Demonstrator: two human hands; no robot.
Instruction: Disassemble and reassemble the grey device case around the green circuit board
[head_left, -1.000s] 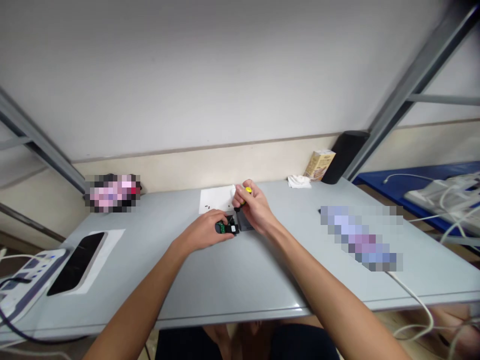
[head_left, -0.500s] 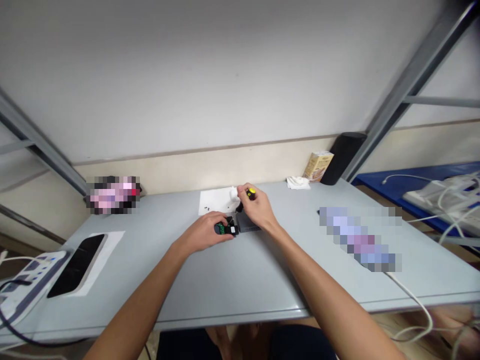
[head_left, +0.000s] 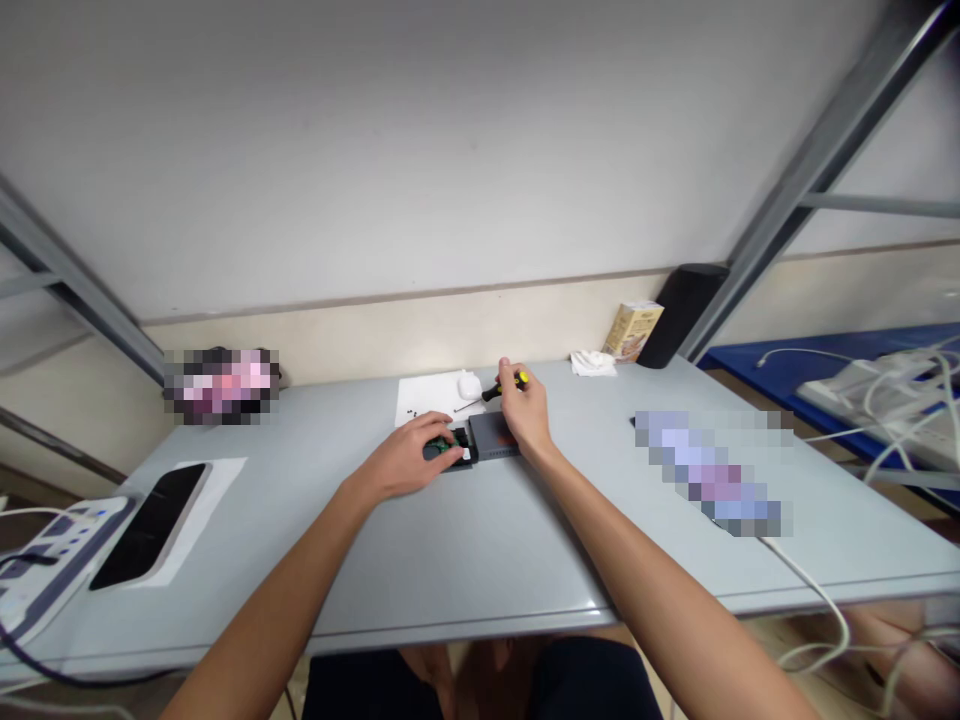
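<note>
At the middle of the desk, my left hand [head_left: 409,455] is closed over a green circuit board [head_left: 444,443] in a dark frame, its fingers hiding part of it. Against the board's right end lies a dark grey flat case [head_left: 491,438]. My right hand [head_left: 523,410] grips a black and yellow screwdriver [head_left: 493,391] above the case's far right corner. The thin shaft slants left, its tip over a white sheet of paper [head_left: 420,392]. Several tiny black screws [head_left: 412,413] lie on that sheet, and a small white rounded case [head_left: 469,385] sits at its right edge.
Left on the grey desk [head_left: 450,560] are a phone [head_left: 154,525] on paper and a power strip [head_left: 64,560]. A crumpled tissue [head_left: 592,363], a yellow carton [head_left: 634,330] and a black cylinder [head_left: 684,315] stand back right. A blurred item with a white cable [head_left: 814,580] lies right.
My right hand has lifted the screwdriver away from the board and tilted it, so its shaft now points left over the paper. The board sits lower, flatter beside the grey case.
</note>
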